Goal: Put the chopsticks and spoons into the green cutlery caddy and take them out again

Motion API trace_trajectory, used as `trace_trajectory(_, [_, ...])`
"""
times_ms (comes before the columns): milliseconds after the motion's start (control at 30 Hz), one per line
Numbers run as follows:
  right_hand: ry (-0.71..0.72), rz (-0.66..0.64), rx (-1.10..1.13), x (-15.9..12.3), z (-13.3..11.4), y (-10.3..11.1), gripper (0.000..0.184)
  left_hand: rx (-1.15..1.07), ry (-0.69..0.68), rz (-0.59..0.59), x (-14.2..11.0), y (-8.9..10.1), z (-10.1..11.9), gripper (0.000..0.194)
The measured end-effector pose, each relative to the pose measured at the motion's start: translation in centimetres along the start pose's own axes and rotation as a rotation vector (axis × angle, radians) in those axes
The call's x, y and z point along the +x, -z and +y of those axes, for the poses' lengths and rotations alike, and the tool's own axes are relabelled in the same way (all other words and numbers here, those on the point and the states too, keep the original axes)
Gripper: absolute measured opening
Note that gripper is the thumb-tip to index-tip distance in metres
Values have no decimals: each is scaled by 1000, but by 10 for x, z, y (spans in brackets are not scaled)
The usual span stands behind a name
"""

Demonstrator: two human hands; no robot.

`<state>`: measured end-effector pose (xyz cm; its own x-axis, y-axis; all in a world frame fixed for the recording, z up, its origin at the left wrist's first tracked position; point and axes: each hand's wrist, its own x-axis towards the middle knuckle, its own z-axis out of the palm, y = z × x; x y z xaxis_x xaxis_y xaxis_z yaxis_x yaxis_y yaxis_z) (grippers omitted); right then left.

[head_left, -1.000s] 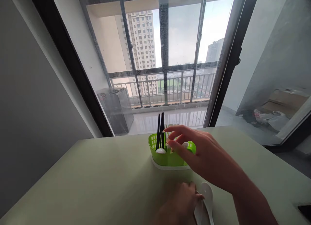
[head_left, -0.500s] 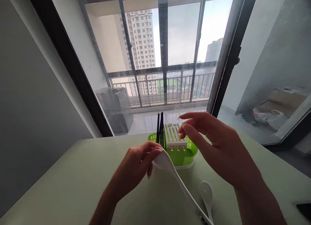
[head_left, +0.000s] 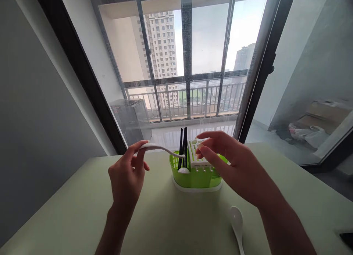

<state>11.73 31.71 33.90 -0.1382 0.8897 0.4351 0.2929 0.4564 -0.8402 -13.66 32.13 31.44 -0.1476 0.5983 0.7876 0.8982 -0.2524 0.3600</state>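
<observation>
White spoon held by its bowl over a green utensil basket

The long-handled white spoon (head_left: 162, 149) is pinched by its bowl end between the thumb and fingers of the left hand (head_left: 142, 152), its handle extended rightward from the grip to the black chopsticks (head_left: 181, 148) in the green basket (head_left: 190, 180). The right hand (head_left: 199, 147) is held partly open, fingers curled at the white slotted rack (head_left: 205, 162); whether the rack is touched cannot be told. Another white spoon (head_left: 236, 220) is seen lying on the tabletop (head_left: 82, 211), nearer the camera than the basket and well apart from the left hand.
</observation>
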Motion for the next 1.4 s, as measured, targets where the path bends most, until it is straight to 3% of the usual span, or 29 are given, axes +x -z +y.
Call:
trace_trajectory(167, [-14,-10,6,2,4,-1,28,-6,-116,-61,-3,-11,-13,26])
trace_trajectory(333, [-23,-17,4,1,3,0,30,-82,-223,-238,-12,-31,-25,27])
trace_trajectory(600, [-9,-58,9,1,3,-2,27,-157,-225,-388,-21,-52,-35,30])
trace_trajectory(900, [1,-98,-35,1,1,-1,26,-91,-269,-543,-25,-55,-30,30])
trace_trajectory(1167, [9,-93,-37,0,1,0,28,-111,-277,-624,-19,-40,-22,35])
trace_trajectory(1267, [3,-91,-39,0,1,1,29,-149,-307,-565,-16,-28,-14,47])
trace_trajectory(1400, [4,-81,-30,0,0,0,30,-268,-406,-257,-23,-21,9,24])
